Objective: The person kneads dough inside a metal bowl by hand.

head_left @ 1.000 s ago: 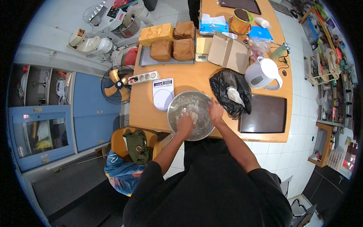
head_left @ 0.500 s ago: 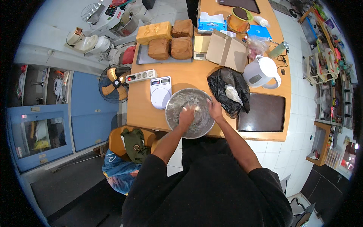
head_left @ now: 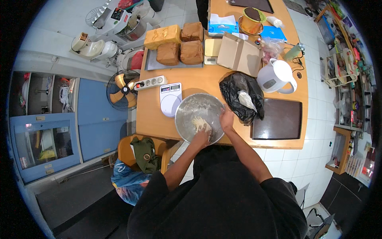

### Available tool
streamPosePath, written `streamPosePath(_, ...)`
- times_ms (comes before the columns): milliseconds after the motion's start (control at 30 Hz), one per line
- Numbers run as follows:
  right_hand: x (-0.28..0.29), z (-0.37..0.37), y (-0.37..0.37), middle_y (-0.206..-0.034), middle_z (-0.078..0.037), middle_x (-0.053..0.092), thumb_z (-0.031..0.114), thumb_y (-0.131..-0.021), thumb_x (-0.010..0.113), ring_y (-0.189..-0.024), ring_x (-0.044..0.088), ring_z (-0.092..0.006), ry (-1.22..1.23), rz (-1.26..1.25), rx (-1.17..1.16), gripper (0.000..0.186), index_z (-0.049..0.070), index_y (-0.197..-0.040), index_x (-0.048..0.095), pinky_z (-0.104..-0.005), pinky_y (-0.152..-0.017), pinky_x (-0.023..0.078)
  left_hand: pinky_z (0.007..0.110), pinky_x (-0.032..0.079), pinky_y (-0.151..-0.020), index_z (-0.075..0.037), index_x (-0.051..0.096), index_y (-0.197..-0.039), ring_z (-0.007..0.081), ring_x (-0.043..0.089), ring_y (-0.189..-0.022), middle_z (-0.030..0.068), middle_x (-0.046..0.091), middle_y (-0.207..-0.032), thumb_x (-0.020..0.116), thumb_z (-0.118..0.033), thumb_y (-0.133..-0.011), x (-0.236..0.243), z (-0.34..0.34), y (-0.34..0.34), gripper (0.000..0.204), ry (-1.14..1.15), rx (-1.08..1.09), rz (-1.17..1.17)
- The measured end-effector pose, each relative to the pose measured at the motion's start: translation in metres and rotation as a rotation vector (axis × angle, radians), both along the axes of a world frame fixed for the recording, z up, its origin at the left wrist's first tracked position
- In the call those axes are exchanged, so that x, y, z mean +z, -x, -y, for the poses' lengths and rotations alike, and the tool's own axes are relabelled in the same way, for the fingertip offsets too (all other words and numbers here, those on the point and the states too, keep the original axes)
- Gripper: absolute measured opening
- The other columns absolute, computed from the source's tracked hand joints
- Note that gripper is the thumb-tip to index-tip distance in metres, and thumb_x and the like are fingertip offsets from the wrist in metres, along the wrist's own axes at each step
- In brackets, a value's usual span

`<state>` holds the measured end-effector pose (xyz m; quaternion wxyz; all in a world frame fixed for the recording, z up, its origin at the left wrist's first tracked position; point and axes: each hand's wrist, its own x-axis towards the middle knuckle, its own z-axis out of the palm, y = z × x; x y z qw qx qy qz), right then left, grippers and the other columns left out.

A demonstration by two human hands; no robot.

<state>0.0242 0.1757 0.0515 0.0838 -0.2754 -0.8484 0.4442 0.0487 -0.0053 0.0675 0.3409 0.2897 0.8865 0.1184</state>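
Note:
A round metal mixing bowl (head_left: 190,108) stands at the table's front edge, its inner wall smeared with pale residue. Low in the bowl, on the side nearest me, sits a lump of pale, sticky dough (head_left: 199,122). My left hand (head_left: 203,136) reaches inside with its fingers closed on the dough, which partly hides them. On the right side, my right hand (head_left: 227,118) grips the bowl's rim. Just left of the bowl lies a white kitchen scale (head_left: 171,104). To its right is a black plastic bag (head_left: 232,93) with a small white bag (head_left: 247,100) on it.
A dark baking tray (head_left: 277,119) and a white electric kettle (head_left: 276,75) occupy the table's right side. Several bread loaves (head_left: 168,53) rest on a tray at the back left, near a power strip (head_left: 151,83) and a fan (head_left: 124,90). An open cardboard box (head_left: 238,53) lies behind the bag.
My left hand has moved toward me inside the bowl, and the dough now shows as a lump under its fingers. My right hand stays on the rim.

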Motion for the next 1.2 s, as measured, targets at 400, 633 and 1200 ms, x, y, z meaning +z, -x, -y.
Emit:
streamPosePath(400, -0.001, -0.002, 0.002, -0.074, -0.028, 0.059, 0.009, -0.086, 0.053, -0.075, 0.059, -0.0461, -0.054, 0.049, 0.132, 0.010, 0.003, -0.094, 0.055, -0.0522, -0.064, 0.045, 0.059, 0.019, -0.108, -0.012, 0.056, -0.123, 0.0384, 0.023, -0.137, 0.0170, 0.028, -0.147, 0.052, -0.024, -0.087, 0.001, -0.040, 0.047, 0.039, -0.121, 0.106, -0.546)
streamPosePath(633, 0.007, 0.001, 0.000, -0.077, -0.025, 0.062, 0.007, -0.083, 0.055, -0.077, 0.061, -0.0436, -0.084, 0.045, 0.043, 0.012, 0.004, -0.094, 0.055, -0.0509, -0.067, 0.046, 0.053, 0.021, -0.109, -0.011, 0.051, -0.129, 0.0328, 0.023, -0.137, 0.0153, 0.028, -0.148, 0.049, -0.031, -0.091, -0.043, 0.000, 0.069, 0.043, -0.113, 0.091, -0.569)
streamPosePath(1200, 0.004, -0.001, -0.003, -0.090, -0.021, 0.066, -0.001, -0.072, 0.063, -0.087, 0.062, -0.0395, -0.060, 0.106, 0.075, 0.033, 0.003, -0.104, 0.054, -0.0465, -0.074, 0.049, 0.047, 0.049, -0.082, -0.004, 0.051, -0.125, 0.0350, 0.053, -0.113, 0.0195, 0.049, -0.129, 0.065, -0.017, -0.073, 0.072, -0.047, 0.012, 0.056, 0.161, 0.354, -0.395)
